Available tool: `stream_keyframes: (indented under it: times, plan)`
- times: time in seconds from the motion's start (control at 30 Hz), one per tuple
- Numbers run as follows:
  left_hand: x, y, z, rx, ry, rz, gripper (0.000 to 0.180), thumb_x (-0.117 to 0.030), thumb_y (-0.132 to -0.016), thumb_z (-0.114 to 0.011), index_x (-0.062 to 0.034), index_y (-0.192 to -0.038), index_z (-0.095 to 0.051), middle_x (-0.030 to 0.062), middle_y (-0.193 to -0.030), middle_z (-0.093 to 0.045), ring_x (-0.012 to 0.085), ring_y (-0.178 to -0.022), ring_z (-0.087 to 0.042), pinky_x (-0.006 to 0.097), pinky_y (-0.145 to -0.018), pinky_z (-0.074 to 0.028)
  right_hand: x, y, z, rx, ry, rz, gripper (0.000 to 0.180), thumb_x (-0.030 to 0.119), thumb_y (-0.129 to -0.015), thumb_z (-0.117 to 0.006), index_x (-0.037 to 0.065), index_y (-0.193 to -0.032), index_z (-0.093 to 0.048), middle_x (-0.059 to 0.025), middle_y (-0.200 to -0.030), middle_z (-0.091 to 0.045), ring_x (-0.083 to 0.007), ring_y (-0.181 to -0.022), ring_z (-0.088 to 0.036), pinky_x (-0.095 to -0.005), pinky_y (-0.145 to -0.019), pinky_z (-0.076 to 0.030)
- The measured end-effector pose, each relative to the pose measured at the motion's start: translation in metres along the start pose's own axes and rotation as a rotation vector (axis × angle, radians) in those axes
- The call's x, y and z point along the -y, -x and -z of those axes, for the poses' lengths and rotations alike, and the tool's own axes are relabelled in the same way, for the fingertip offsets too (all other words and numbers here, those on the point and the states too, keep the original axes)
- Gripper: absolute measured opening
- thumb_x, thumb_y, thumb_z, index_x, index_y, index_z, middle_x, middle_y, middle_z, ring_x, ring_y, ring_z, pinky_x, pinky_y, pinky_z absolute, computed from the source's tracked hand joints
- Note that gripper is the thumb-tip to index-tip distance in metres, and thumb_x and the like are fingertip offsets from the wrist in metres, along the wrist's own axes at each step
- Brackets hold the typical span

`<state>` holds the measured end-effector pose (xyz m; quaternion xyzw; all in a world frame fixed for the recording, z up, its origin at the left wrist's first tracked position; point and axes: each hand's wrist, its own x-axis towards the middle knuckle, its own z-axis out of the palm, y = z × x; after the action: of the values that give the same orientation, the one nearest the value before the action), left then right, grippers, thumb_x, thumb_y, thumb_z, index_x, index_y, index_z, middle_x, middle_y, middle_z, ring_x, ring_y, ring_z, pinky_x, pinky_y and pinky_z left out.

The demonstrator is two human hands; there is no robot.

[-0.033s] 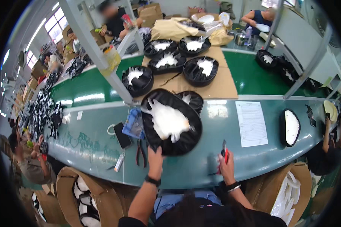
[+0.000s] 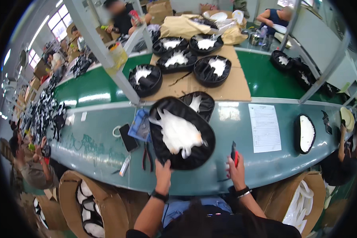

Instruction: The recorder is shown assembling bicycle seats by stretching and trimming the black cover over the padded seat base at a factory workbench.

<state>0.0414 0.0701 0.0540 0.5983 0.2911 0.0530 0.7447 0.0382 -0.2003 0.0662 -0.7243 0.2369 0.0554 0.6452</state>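
Note:
My left hand [image 2: 163,174] grips the near edge of a rounded black fabric-covered piece [image 2: 204,146], held tilted above the bench. Its middle is white with a ragged outline where the gathered fabric ends. In my right hand [image 2: 236,172] are red-handled pliers [image 2: 234,150], their dark tip pointing away from me, apart from the piece. A smaller similar piece [image 2: 202,104] lies just behind the held one and is partly covered by it. To the left of my left hand, another pair of red-handled pliers [image 2: 147,156] rests on the bench.
Left of the held piece are a blue bin [image 2: 139,125], a phone [image 2: 128,138] and a roll of tape [image 2: 116,131]. A printed sheet [image 2: 264,127] and another piece [image 2: 306,134] lie right. Several pieces sit on cardboard [image 2: 238,85] beyond. A metal post [image 2: 119,79] rises left; co-workers sit around.
The black piece in my left hand has shifted a little right and nearer to me, showing more of the smaller piece behind it. My right hand stays nearly in place with the pliers.

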Motion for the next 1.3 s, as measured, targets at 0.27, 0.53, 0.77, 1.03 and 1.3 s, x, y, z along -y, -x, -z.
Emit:
stream_keyframes:
  times: [0.27, 0.53, 0.77, 1.03, 1.3]
  plan:
    - [0.051, 0.12, 0.074, 0.248, -0.705, 0.073, 0.047, -0.022, -0.088, -0.057, -0.0036, -0.13, -0.045, 0.0188, -0.115, -0.059, 0.0307, -0.104, -0.059, 0.038, -0.087, -0.047, -0.02, -0.043, -0.06, 0.321, 0.094, 0.275, 0.038, 0.024, -0.093, -0.059, 0.003, -0.124, -0.049, -0.0118, -0.1, -0.066, -0.0179, -0.094, -0.062, -0.0302, -0.084, -0.046]
    - [-0.02, 0.069, 0.038, 0.564, -0.98, -0.142, 0.028, -0.026, -0.091, -0.052, -0.0067, -0.076, -0.066, 0.0162, -0.077, -0.064, 0.0365, -0.073, -0.062, 0.047, -0.063, -0.047, -0.034, -0.081, -0.078, 0.701, 0.52, 0.262, 0.039, 0.032, -0.091, -0.059, 0.008, -0.12, -0.054, -0.0153, -0.096, -0.063, -0.0269, -0.087, -0.06, -0.0335, -0.08, -0.045]
    - [0.066, 0.002, -0.032, -0.153, -1.268, -0.496, 0.031, -0.035, -0.085, -0.062, -0.0057, -0.074, -0.058, 0.0108, -0.078, -0.062, 0.0324, -0.079, -0.058, 0.044, -0.069, -0.044, -0.014, -0.067, -0.074, 0.54, 0.669, 0.429, 0.038, 0.031, -0.091, -0.057, 0.011, -0.123, -0.052, -0.0171, -0.095, -0.064, -0.0381, -0.085, -0.061, -0.0398, -0.072, -0.048]
    - [0.065, -0.008, -0.022, 0.171, -1.007, -0.474, 0.024, -0.021, -0.082, -0.06, -0.0061, -0.063, -0.056, 0.0101, -0.066, -0.059, 0.0304, -0.075, -0.053, 0.045, -0.067, -0.035, 0.062, -0.053, -0.065, 0.784, 1.326, 1.057, 0.045, 0.017, -0.088, -0.055, 0.026, -0.132, -0.049, -0.0096, -0.07, -0.053, -0.0266, -0.059, -0.057, -0.04, -0.055, -0.046]
    - [0.053, -0.016, -0.016, 0.223, -0.857, -0.45, 0.023, -0.019, -0.081, -0.061, -0.0052, -0.064, -0.056, 0.0106, -0.066, -0.059, 0.0319, -0.073, -0.052, 0.045, -0.066, -0.035, 0.081, -0.061, -0.088, 0.91, 1.497, 1.186, 0.053, 0.009, -0.088, -0.048, 0.032, -0.136, -0.045, -0.0113, -0.071, -0.052, -0.0252, -0.056, -0.055, -0.0371, -0.05, -0.041]
